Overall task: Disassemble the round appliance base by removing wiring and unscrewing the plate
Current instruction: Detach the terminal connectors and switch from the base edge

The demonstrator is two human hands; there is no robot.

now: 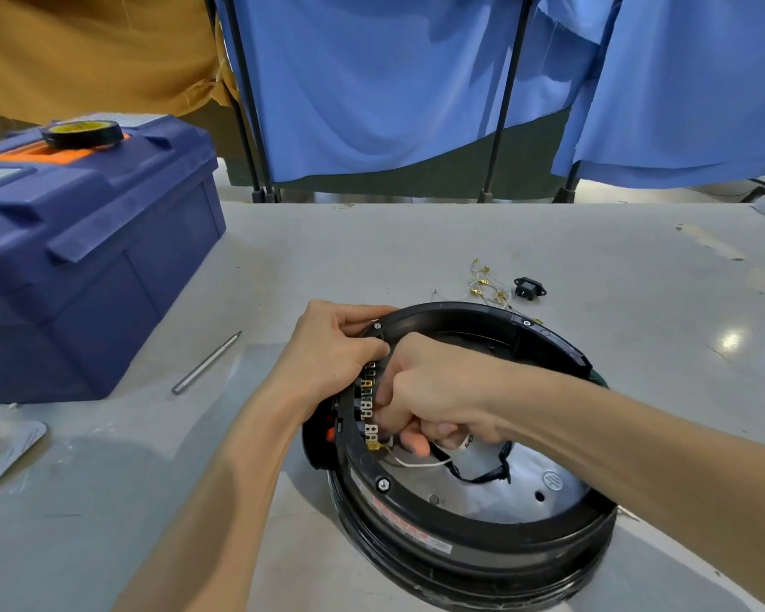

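Round black base (460, 536) lying open side up on grey table (416, 240), silver plate (526, 483) at its bottom, row of metal terminals (367, 404) on inner left wall, white wire (420, 463) and black wire (482, 475) inside, loose brass-tipped wires (486, 282) just behind.

A pale grey desk (416, 240) is spread across the foreground, its surface scuffed and marked. A bright spot of light (730, 340) is reflected on it at the right. Behind the desk, blue cloth screens (372, 81) are hung on black upright poles (502, 103). A mustard-brown cloth (85, 46) is draped at the upper left, and a dark green panel (416, 174) is seen below the blue cloth.
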